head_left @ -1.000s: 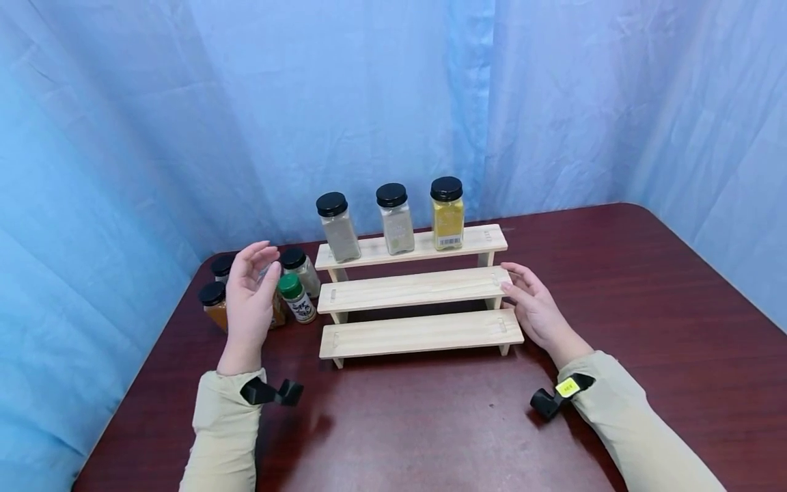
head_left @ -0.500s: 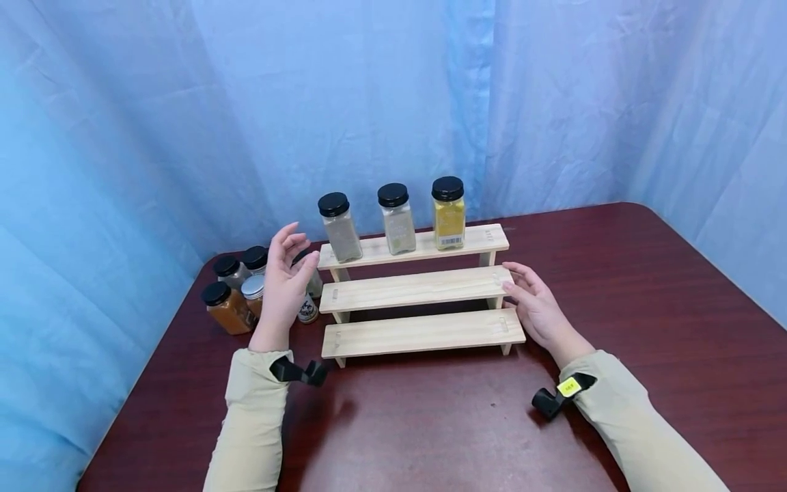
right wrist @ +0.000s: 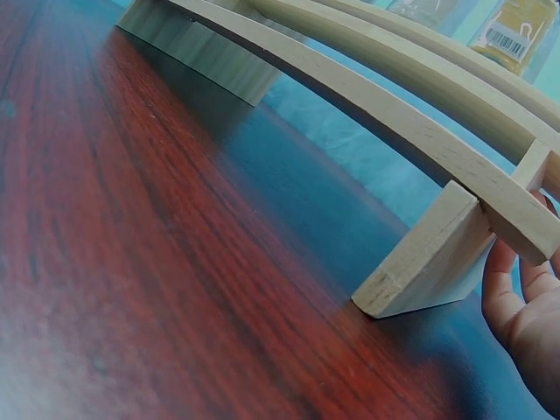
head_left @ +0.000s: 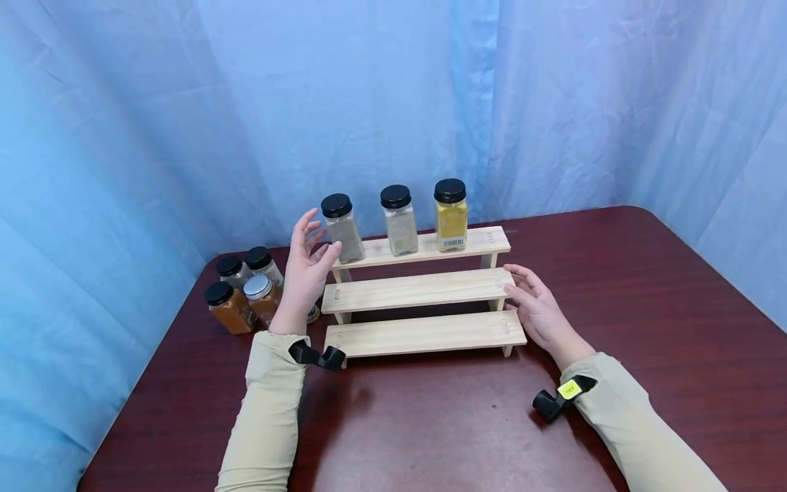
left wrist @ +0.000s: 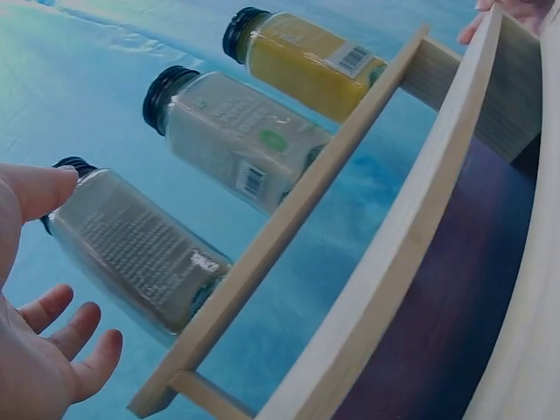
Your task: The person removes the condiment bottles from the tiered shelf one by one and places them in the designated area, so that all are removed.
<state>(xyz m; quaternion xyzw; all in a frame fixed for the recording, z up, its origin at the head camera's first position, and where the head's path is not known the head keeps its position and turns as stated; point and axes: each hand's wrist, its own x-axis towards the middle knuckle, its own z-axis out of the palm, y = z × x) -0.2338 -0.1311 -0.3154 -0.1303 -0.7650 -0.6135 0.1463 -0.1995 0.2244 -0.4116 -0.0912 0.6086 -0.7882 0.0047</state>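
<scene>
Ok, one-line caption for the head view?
Left hand open beside the leftmost jar on the wooden rack; right hand rests at its other end.

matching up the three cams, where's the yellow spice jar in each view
Head: the yellow spice jar stands upright at the right end of the jar row on the top shelf.
Left wrist: it lies tilted across the top of the picture, farthest from the left hand.
Right wrist: only its barcode label shows, top right corner.
Shared landmark: the wooden stepped rack.

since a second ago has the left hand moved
Yes. The left hand has gone right and away from the jars on the table, up to the grey jar on the rack's top shelf.
</scene>
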